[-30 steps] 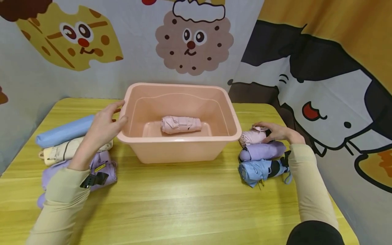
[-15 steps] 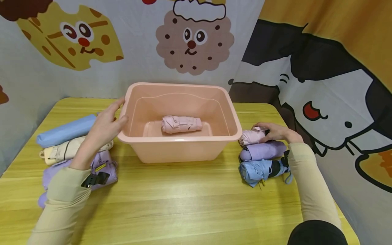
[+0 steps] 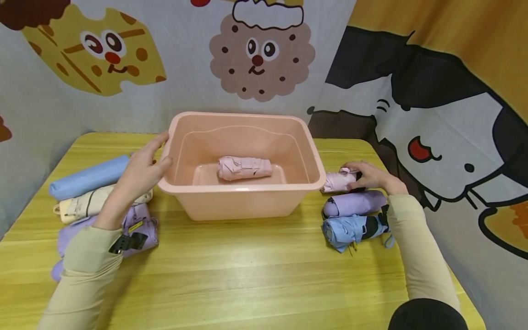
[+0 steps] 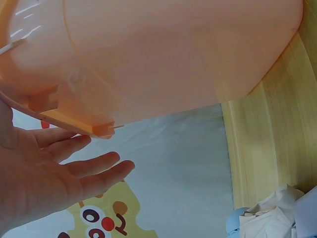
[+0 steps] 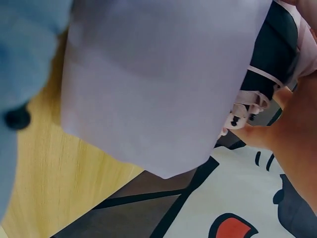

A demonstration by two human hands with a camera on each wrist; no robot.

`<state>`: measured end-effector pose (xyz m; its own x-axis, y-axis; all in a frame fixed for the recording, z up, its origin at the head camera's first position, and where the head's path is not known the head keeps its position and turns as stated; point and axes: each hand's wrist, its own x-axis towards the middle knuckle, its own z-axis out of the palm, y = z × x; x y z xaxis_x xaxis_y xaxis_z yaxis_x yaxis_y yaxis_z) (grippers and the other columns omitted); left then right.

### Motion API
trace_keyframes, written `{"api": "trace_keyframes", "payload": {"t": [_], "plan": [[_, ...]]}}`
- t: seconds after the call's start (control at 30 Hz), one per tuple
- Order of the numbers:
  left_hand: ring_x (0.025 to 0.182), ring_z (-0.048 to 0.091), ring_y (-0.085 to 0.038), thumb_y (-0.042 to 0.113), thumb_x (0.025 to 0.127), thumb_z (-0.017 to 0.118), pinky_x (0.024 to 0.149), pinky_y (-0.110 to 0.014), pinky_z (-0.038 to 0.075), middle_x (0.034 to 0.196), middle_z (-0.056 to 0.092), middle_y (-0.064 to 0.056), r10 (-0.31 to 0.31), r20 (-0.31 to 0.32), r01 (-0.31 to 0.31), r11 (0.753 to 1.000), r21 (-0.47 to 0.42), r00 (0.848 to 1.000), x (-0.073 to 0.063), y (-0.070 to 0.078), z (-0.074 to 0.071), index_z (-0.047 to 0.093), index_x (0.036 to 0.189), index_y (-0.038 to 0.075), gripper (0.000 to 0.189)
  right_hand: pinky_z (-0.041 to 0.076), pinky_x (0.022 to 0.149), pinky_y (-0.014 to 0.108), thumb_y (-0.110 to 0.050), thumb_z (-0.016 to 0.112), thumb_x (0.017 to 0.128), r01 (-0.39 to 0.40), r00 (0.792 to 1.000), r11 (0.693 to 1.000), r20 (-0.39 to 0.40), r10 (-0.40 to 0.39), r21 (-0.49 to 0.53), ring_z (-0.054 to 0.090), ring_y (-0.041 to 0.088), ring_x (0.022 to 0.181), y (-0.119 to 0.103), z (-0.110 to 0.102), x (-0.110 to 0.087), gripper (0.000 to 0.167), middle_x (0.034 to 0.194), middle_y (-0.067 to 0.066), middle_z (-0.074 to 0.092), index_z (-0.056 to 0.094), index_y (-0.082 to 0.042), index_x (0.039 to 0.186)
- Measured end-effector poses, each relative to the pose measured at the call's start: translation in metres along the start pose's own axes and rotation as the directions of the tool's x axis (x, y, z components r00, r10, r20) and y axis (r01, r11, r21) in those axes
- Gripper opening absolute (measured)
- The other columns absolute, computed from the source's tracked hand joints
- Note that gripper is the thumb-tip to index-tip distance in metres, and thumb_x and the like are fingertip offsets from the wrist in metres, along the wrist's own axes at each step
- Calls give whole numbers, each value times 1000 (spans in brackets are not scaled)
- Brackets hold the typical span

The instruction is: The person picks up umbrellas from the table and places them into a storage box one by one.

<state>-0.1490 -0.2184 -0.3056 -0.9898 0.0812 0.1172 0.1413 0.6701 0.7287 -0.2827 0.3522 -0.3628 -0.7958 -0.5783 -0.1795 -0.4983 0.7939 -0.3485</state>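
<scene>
My left hand [image 3: 144, 167] lies at the left rim of a pink plastic tub [image 3: 243, 201], its fingers fairly straight along the outside. In the left wrist view those fingers [image 4: 101, 166] spread just below the rim. A pink folded umbrella [image 3: 244, 168] lies on the tub's floor. To the tub's right, my right hand [image 3: 371, 176] grips another pink folded umbrella [image 3: 336, 182] from above, hiding its far end. Part of that umbrella, with a dark band, shows beside the hand in the right wrist view.
Nearer me on the right lie a purple folded umbrella [image 3: 356, 203] and a blue folded umbrella [image 3: 344, 231]. Under my left forearm are a blue wrapped umbrella [image 3: 88, 176], a cream folded umbrella [image 3: 78, 206] and purple folded umbrellas [image 3: 142, 229]. A printed curtain [image 3: 185, 91] backs the table.
The right hand and the pink umbrella it grips have shifted slightly away from me, widening the gap to the purple umbrella. The left hand has stayed at the tub's rim.
</scene>
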Motion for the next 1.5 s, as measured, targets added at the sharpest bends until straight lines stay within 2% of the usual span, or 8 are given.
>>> {"api": "trace_keyframes", "payload": {"t": [0.17, 0.37, 0.7, 0.83, 1.0, 1.13, 1.33, 1.5], "plan": [[143, 23, -41, 22, 95, 43, 104, -66, 33, 158, 22, -16, 15, -4, -15, 1000, -3, 1000, -1, -1, 1, 21, 152, 7, 62, 41, 90, 51, -22, 77, 77, 5, 998, 998, -67, -10, -60, 54, 31, 101, 1, 1, 1, 48, 118, 18, 62, 58, -6, 118], [143, 23, -42, 22, 96, 42, 103, -66, 33, 158, 21, -16, 22, -8, -22, 1000, 2, 1000, -1, -1, 1, 21, 152, 7, 62, 47, 89, 54, -24, 75, 80, -40, 995, 998, -93, 36, -44, 56, 33, 103, -1, 1, 3, 41, 117, 18, 62, 59, -7, 114], [143, 23, -41, 21, 96, 42, 104, -66, 33, 158, 21, -16, 14, -9, -14, 1000, 2, 1000, -1, -2, 1, 22, 152, 7, 61, 41, 97, 56, -24, 76, 79, -172, 982, 985, 80, 169, 30, 48, 34, 113, -5, 3, 3, 60, 131, 19, 50, 47, -11, 129], [143, 23, -41, 22, 96, 42, 103, -66, 34, 158, 21, -16, 13, -5, -13, 1000, 5, 1000, 0, -1, 1, 21, 152, 7, 62, 41, 97, 55, -17, 76, 78, -163, 983, 986, 89, 159, 33, 48, 33, 111, -6, 4, 2, 59, 132, 19, 50, 45, -13, 129], [142, 25, -42, 23, 96, 42, 102, -66, 35, 158, 22, -15, 10, -5, -9, 1000, 13, 1000, 1, -1, 1, 21, 152, 9, 62, 44, 94, 54, -12, 73, 81, -68, 997, 997, -23, 68, 21, 51, 33, 109, -8, 1, 0, 49, 129, 20, 54, 52, -8, 125], [140, 29, -43, 23, 95, 42, 101, -66, 37, 158, 23, -14, 10, -13, -10, 1000, 23, 1000, 1, 0, 0, 22, 152, 9, 61, 47, 91, 55, -12, 74, 80, -37, 988, 996, -150, 25, -81, 55, 33, 107, -15, -3, -2, 47, 126, 19, 58, 56, -6, 124], [141, 28, -42, 23, 95, 42, 101, -65, 37, 158, 24, -13, 11, -18, -10, 1000, 28, 1000, 1, 0, 1, 23, 152, 9, 61, 48, 84, 55, -14, 80, 73, -22, 941, 961, -330, -73, -274, 58, 35, 106, -28, -10, -5, 51, 123, 16, 61, 62, -11, 121], [141, 28, -41, 24, 95, 42, 102, -64, 37, 158, 24, -12, 7, -19, -6, 1000, 28, 1000, 0, 0, 0, 23, 152, 10, 61, 42, 88, 57, -12, 82, 71, -6, 890, 928, -425, -165, -372, 54, 38, 110, -39, -18, -6, 55, 125, 17, 59, 62, -14, 122]]}}
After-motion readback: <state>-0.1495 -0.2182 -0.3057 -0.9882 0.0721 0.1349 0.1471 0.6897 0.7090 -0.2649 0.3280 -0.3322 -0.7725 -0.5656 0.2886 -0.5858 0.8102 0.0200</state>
